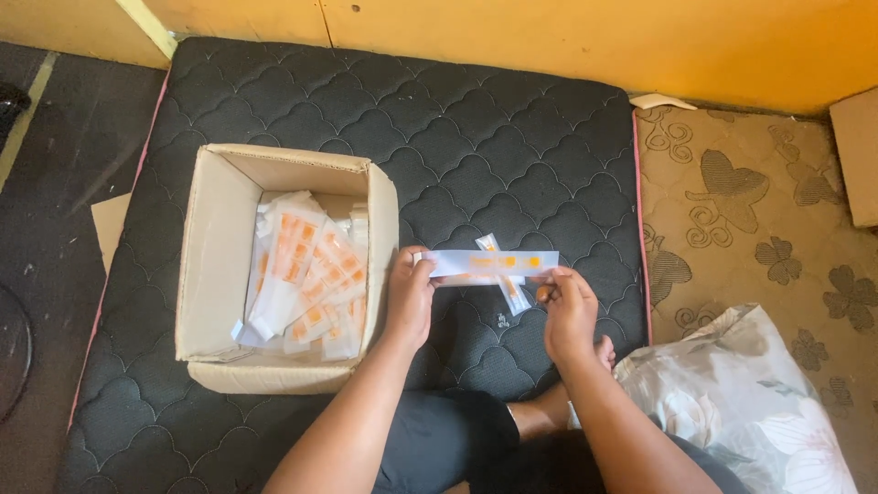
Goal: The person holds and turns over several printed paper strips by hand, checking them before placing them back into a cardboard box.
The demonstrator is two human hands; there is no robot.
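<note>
The left hand (409, 295) and the right hand (569, 311) hold one long white packet (489, 263) with orange marks, flat and level, above a black quilted mattress (512, 146). The left hand pinches the left end between thumb and fingers; the right hand pinches the lower edge near the right end, with the fingers close together. A second, smaller packet (512, 291) lies slanted just behind and under the held one; I cannot tell if a hand touches it. Just beside the left hand stands an open cardboard box (215, 265), and inside it many packets of the same kind are in a loose pile (306, 274). To the right is a patterned brown rug (750, 210), and near the right arm lies a flowered pillow (741, 402). The packet looks very light, thin and flexible, probably with a smooth, a little slippery surface, so it would bend if held at one end only. Holding it at the two ends or along the sealed edges, with soft pressure, seems the safest way.
</note>
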